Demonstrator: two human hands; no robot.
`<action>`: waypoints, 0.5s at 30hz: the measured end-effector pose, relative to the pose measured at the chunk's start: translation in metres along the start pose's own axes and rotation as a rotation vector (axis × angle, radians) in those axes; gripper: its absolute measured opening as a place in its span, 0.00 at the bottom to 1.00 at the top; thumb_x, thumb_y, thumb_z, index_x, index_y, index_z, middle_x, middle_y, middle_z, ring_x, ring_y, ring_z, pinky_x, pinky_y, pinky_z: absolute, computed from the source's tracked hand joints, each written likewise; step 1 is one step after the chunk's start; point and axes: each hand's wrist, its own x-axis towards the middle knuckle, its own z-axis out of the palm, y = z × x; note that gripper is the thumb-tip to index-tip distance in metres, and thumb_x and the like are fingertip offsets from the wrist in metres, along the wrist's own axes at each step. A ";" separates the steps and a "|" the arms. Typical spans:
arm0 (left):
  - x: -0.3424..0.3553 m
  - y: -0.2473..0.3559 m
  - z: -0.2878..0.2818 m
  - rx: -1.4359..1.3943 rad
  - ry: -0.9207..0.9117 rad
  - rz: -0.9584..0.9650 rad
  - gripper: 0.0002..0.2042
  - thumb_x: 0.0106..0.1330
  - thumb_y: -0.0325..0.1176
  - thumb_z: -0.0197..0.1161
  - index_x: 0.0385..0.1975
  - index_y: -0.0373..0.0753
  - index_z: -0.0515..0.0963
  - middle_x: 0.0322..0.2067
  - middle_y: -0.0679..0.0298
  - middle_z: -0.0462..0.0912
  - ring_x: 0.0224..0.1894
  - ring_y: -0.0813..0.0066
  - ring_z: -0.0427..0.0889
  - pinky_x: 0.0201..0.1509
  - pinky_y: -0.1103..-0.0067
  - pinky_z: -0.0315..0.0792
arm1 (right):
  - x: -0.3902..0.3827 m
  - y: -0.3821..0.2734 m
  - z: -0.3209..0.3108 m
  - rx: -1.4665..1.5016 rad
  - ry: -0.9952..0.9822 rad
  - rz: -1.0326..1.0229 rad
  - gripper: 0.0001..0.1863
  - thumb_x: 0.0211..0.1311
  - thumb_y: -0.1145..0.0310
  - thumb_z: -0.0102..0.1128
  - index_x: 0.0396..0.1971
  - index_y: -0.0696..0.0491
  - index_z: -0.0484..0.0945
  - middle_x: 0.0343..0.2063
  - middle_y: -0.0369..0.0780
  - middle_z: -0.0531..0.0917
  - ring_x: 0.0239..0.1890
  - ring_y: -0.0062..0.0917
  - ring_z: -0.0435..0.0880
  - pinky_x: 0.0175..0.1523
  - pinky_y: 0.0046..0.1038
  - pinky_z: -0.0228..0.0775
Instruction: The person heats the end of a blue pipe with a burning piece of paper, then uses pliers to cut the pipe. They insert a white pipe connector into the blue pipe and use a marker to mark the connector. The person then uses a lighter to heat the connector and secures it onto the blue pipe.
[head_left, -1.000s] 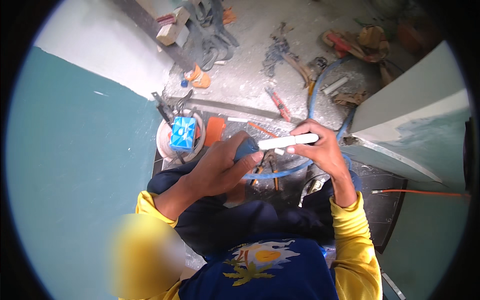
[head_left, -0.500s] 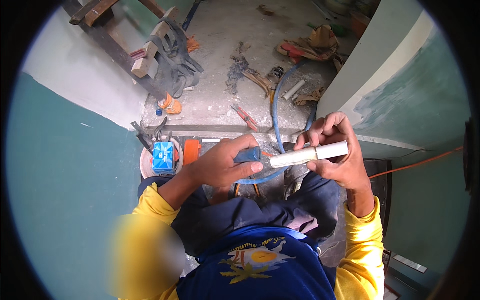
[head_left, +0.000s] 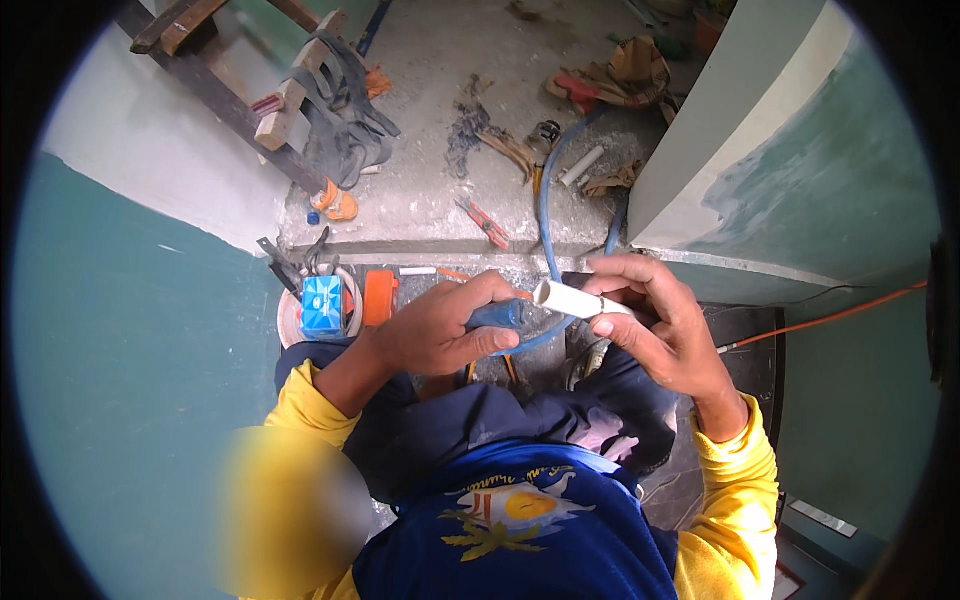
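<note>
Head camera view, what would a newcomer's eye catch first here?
Probably the white tube at centre, in the right hand, its open end pointing left toward the blue object in the left hand. Then the bright blue box left of the hands, and the orange cord at far right.

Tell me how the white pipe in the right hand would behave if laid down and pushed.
The white pipe is probably stiff, since it juts straight out from the right hand without sagging. Its open end shows a hollow bore, so it is likely light for its size. Its round shape suggests it might roll if nudged sideways.
</note>
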 end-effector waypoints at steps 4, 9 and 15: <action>0.002 0.002 0.002 0.042 -0.003 0.002 0.21 0.77 0.45 0.65 0.55 0.31 0.74 0.34 0.49 0.81 0.34 0.49 0.84 0.39 0.66 0.74 | 0.004 -0.003 -0.006 -0.201 -0.068 -0.173 0.14 0.63 0.73 0.74 0.47 0.59 0.85 0.41 0.45 0.89 0.42 0.33 0.89 0.46 0.32 0.80; 0.005 0.014 0.000 0.023 -0.039 -0.044 0.21 0.76 0.45 0.65 0.55 0.32 0.75 0.34 0.48 0.82 0.35 0.48 0.85 0.38 0.65 0.73 | 0.009 -0.010 -0.008 -0.242 -0.117 -0.234 0.15 0.60 0.75 0.76 0.46 0.59 0.87 0.42 0.45 0.89 0.41 0.35 0.90 0.45 0.32 0.80; 0.007 0.016 0.003 0.087 -0.009 -0.008 0.19 0.72 0.43 0.69 0.50 0.34 0.75 0.27 0.54 0.80 0.27 0.55 0.83 0.31 0.68 0.71 | 0.010 -0.011 -0.015 -0.366 -0.175 -0.295 0.13 0.61 0.75 0.73 0.46 0.58 0.87 0.43 0.44 0.89 0.41 0.38 0.89 0.46 0.34 0.81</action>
